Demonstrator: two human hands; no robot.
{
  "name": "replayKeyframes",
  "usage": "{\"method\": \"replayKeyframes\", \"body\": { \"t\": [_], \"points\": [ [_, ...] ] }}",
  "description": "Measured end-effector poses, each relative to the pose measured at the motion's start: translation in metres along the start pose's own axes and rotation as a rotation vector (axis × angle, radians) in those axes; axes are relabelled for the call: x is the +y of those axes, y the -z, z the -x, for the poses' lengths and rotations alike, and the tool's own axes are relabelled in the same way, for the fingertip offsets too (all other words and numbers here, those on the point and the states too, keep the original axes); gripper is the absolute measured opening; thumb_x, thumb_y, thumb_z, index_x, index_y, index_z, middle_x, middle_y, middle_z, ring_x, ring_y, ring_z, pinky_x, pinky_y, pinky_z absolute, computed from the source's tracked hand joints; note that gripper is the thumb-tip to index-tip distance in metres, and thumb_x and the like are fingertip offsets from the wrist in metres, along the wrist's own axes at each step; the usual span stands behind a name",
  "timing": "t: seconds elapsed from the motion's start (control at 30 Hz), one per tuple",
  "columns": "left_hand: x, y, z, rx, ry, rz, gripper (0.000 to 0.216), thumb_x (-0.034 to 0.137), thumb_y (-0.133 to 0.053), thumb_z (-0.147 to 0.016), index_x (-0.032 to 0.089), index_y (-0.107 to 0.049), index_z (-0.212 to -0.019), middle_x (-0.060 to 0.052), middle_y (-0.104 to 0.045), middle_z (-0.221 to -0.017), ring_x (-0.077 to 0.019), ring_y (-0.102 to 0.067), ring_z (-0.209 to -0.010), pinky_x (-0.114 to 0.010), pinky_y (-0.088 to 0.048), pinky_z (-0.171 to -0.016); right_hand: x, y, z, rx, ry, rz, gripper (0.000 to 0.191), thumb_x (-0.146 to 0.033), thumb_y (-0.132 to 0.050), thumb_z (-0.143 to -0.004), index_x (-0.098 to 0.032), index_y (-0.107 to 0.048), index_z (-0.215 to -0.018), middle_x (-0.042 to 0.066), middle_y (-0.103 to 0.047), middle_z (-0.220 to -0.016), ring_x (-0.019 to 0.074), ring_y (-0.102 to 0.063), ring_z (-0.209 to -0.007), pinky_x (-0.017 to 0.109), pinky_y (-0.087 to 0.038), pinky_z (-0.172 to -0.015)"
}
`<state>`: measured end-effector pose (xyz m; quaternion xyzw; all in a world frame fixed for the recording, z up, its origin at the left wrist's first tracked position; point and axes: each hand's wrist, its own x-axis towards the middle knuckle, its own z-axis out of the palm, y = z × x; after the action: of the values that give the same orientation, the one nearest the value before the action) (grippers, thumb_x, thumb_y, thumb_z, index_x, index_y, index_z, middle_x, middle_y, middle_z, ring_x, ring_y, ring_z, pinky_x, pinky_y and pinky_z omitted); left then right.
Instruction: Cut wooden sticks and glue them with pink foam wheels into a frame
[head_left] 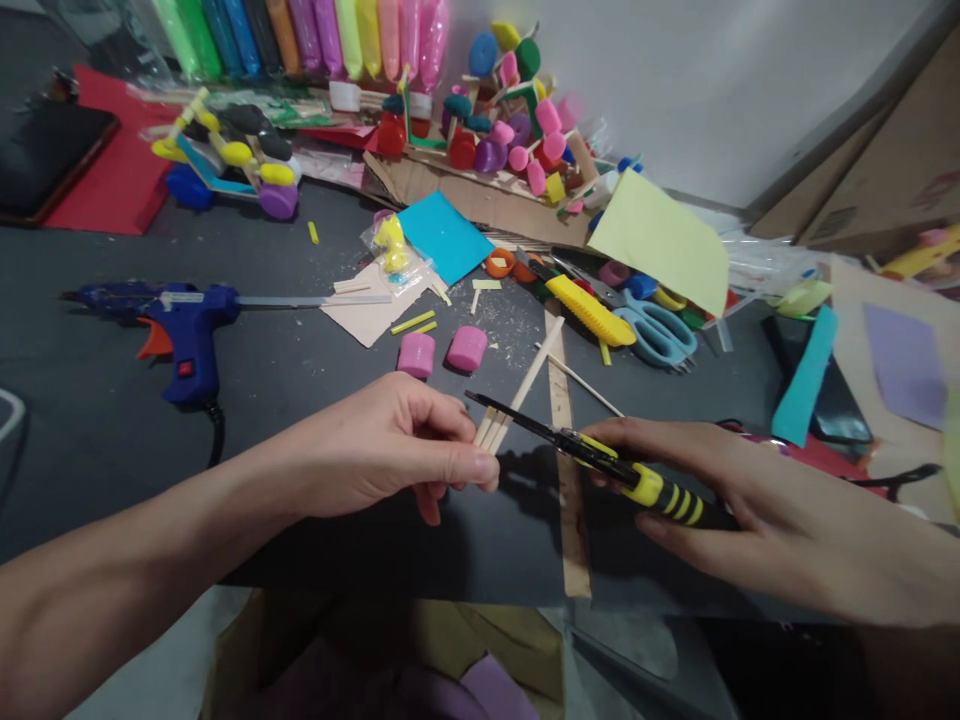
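My left hand (409,445) pinches a few thin wooden sticks (526,378) between thumb and fingers; one reaches farther up than the others. My right hand (712,490) is wrapped round cutting pliers (622,474) with black jaws and black-and-yellow handles. The dark jaws point left and lie across the sticks just above my left fingertips. Whether the jaws touch or merely overlap the sticks, I cannot tell. Beyond my left hand stand two pink clay cylinders (467,348). Under the pliers lies a wooden ruler (574,520), with a loose thin stick (585,382) beside it.
A blue glue gun (180,310) lies at left with its cord. A yellow cutter knife (592,310) and blue-handled scissors (658,332) rest beyond my right hand. Toy vehicles (232,165), colored clay packs (322,38) and paper sheets (442,236) crowd the back.
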<state>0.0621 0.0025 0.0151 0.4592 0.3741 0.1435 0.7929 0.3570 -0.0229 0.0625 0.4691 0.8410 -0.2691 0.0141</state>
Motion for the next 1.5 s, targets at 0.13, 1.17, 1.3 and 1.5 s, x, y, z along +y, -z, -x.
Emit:
{"method": "replayKeyframes", "body": {
  "t": [0.13,1.17,1.3,1.5],
  "points": [
    [0.0005,0.0002,0.0009,-0.001,0.002,0.004,0.016,0.028,-0.079,-0.075,0.013,-0.074,-0.071,0.0,-0.062,-0.071,-0.0091,-0.058,-0.06,-0.017,-0.055,-0.05,-0.0002,-0.0001,-0.0007,0.009,0.012,0.001,0.05,-0.035,-0.06,-0.083,-0.028,-0.065,-0.132,0.004,-0.078,-0.112,0.0271,-0.077,-0.085,0.032,-0.065,-0.061],
    [-0.0034,0.0005,-0.0016,-0.004,-0.025,-0.017,0.02,0.033,-0.076,-0.078,0.015,-0.074,-0.07,-0.002,-0.063,-0.074,-0.0102,-0.059,-0.061,-0.018,-0.056,-0.05,-0.0045,0.002,-0.0003,-0.011,-0.042,-0.027,0.051,-0.039,-0.061,-0.082,-0.026,-0.068,-0.131,0.006,-0.078,-0.113,0.0293,-0.077,-0.09,0.037,-0.066,-0.072],
    [-0.0042,0.0009,-0.0012,-0.009,-0.025,-0.019,0.02,0.033,-0.075,-0.079,0.015,-0.074,-0.071,-0.002,-0.063,-0.074,-0.01,-0.059,-0.061,-0.018,-0.056,-0.05,-0.0032,0.0012,-0.0015,-0.025,-0.051,-0.01,0.052,-0.041,-0.06,-0.082,-0.026,-0.068,-0.131,0.008,-0.077,-0.115,0.031,-0.077,-0.091,0.038,-0.066,-0.071],
    [-0.0038,0.0009,-0.0019,-0.008,-0.012,-0.008,0.019,0.032,-0.078,-0.076,0.015,-0.074,-0.07,-0.001,-0.063,-0.073,-0.0099,-0.059,-0.061,-0.018,-0.056,-0.05,-0.0053,0.0024,-0.0035,-0.03,-0.056,-0.007,0.051,-0.042,-0.06,-0.082,-0.025,-0.068,-0.13,0.007,-0.077,-0.115,0.0317,-0.076,-0.093,0.039,-0.066,-0.073]
  ]
}}
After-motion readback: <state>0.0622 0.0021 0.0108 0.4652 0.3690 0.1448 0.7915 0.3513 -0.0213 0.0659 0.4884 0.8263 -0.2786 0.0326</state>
